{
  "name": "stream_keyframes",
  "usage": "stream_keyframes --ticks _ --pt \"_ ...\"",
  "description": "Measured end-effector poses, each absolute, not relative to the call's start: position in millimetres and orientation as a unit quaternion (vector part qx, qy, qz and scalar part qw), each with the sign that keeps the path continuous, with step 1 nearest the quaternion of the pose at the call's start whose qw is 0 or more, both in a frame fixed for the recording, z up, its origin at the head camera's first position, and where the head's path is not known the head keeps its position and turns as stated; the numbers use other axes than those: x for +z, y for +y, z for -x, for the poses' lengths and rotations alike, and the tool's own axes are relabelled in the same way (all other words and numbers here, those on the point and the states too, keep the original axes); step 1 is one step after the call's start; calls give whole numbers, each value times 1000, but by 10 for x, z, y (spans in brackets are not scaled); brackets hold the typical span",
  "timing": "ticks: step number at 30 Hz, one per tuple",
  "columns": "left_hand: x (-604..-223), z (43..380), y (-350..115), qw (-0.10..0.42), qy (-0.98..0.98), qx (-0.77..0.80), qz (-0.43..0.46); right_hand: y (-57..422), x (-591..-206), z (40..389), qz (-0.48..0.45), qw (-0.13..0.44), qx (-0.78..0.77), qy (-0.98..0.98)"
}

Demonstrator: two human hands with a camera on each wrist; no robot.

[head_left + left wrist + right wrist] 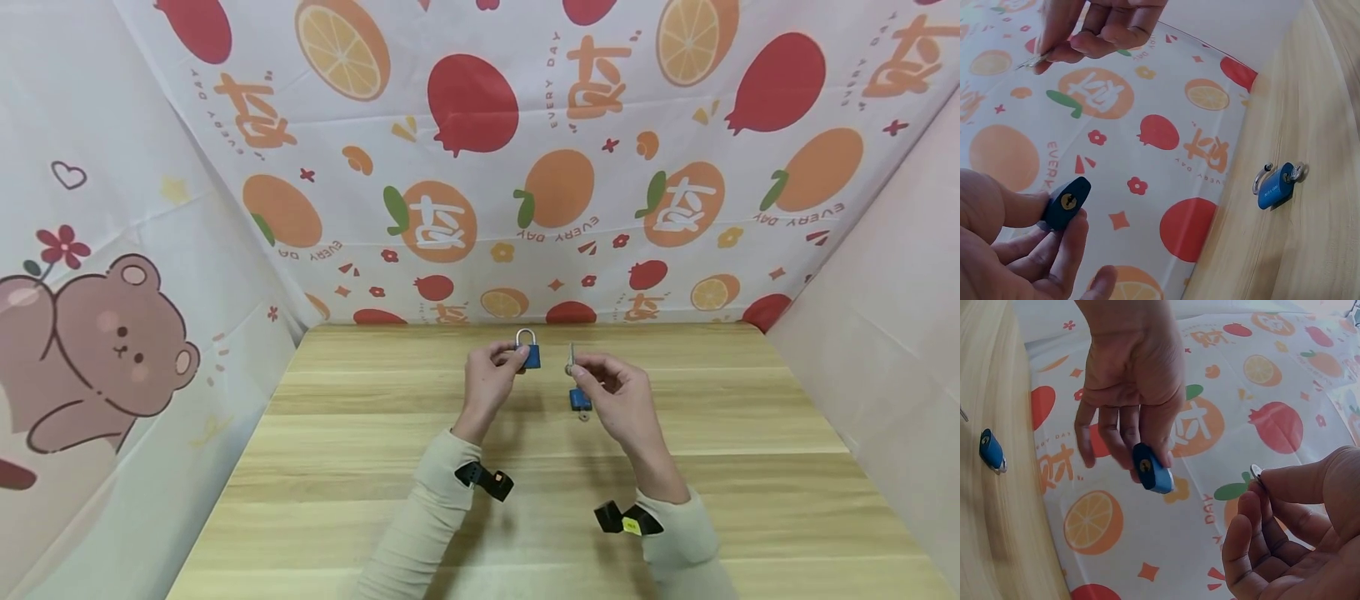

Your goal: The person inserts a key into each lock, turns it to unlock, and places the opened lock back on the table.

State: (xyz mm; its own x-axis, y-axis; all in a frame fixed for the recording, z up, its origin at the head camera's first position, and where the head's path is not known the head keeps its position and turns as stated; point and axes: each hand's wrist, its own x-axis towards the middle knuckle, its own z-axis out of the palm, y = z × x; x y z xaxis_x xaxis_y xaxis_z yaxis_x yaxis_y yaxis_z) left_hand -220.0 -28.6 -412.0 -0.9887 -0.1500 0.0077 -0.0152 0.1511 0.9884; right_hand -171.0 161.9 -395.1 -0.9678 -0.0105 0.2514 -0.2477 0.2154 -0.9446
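Note:
My left hand [486, 379] pinches a blue padlock [532, 358] by its body above the table, shackle upward. Its brass keyhole [1069, 201] shows in the left wrist view. To the right, my right hand [621, 402] pinches a small silver key [571, 358] between thumb and fingertips, apart from that padlock. A second blue padlock [579, 400] lies on the table below the right hand. In the left wrist view its shackle [1259, 180] stands out with one end free, and a key [1299, 170] sits at its keyhole end.
The wood-grain table [337, 467] runs back to a fruit-printed cloth wall [480, 275]. A cloth with a printed bear [112, 350] hangs on the left, and a plain pale cloth [892, 333] on the right. Each wrist carries a black strapped camera [495, 483].

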Motion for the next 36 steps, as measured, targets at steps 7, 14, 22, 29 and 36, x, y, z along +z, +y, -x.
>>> stream_keyframes --ticks 7,14,22,29,36 --pt "-4079 2186 -294 55 -742 -667 -50 1590 -4011 1729 -65 72 624 -775" --pt "-4029 2161 -293 55 -721 -690 -36 1553 -4104 1753 -57 52 634 -769" --pt "-3960 2128 -294 57 -702 -709 -44 1501 -4166 1773 -60 30 632 -772" --pt "-3972 2137 -300 50 -695 -716 -39 1439 -4218 1795 -46 5 630 -775" --pt "-3980 2144 -291 54 -692 -719 -27 1397 -4210 1811 -41 -16 626 -778"
